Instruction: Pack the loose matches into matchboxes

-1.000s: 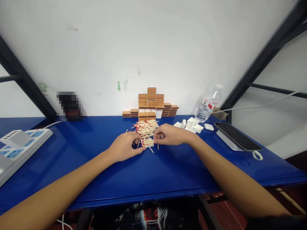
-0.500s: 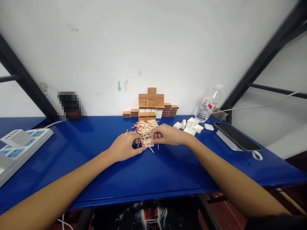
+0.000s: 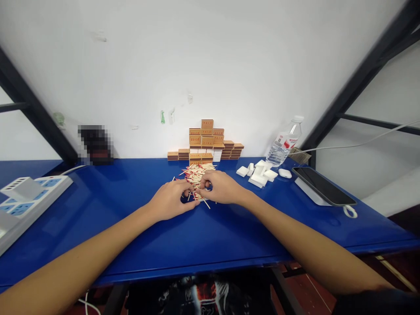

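A heap of loose red-tipped matches (image 3: 196, 172) lies in the middle of the blue table. In front of it, between my hands, is a small white matchbox tray (image 3: 204, 200), mostly hidden by matches and my right hand. My left hand (image 3: 170, 199) is closed at the tray's left end, thumb in front and fingers curled behind. My right hand (image 3: 221, 187) reaches over the tray from the right, its thumb and fingers pinched on matches there; how many is hidden. One match (image 3: 206, 203) sticks out toward the front.
Stacked matchboxes (image 3: 206, 141) stand against the wall behind the heap. To the right are white trays (image 3: 260, 175), a water bottle (image 3: 285, 142), a white earbud case (image 3: 285, 173) and a phone (image 3: 323, 186). A power strip (image 3: 36, 197) lies at the left.
My right hand has moved left over the tray, closer to my left fingertips, and now covers more of it. My left hand has hardly moved.
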### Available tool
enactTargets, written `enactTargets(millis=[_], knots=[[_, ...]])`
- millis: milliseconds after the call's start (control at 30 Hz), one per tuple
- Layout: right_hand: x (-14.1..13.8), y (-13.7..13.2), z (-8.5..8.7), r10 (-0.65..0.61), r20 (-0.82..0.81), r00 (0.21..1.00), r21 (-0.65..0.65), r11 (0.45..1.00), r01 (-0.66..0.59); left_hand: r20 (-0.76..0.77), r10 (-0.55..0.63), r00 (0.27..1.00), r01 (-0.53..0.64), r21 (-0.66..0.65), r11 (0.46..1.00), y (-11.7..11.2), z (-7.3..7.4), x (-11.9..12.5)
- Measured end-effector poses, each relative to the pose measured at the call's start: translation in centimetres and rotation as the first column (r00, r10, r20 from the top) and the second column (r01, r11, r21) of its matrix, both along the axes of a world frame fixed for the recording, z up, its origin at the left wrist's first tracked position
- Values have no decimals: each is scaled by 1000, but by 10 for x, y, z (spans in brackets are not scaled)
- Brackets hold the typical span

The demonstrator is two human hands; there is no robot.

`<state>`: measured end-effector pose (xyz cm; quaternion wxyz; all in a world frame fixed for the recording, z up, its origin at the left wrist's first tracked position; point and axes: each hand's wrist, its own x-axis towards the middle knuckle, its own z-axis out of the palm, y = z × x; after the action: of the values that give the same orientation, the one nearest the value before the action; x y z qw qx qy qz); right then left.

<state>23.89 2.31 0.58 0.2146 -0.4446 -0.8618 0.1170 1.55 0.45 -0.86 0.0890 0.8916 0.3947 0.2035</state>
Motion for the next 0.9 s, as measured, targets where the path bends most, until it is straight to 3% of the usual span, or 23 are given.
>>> enactTargets(millis=[400,633,800,900], knots=[[6,0,10,-6,-40,999,-40,999,5,-22,8,1000,-8,9,1000,0,0,0],[22,4,25,293,-8,956,-113,950,-292,-12,17,1000,-17,-7,1000,-1,2,1],[27,6,25,207,12,978,-75,976,-206,-24,16,1000,-16,1,1000,-2,2,1],[27,6,24,151,41,988,-126,981,-145,-26,17,1000,-17,3,1000,-2,2,1]])
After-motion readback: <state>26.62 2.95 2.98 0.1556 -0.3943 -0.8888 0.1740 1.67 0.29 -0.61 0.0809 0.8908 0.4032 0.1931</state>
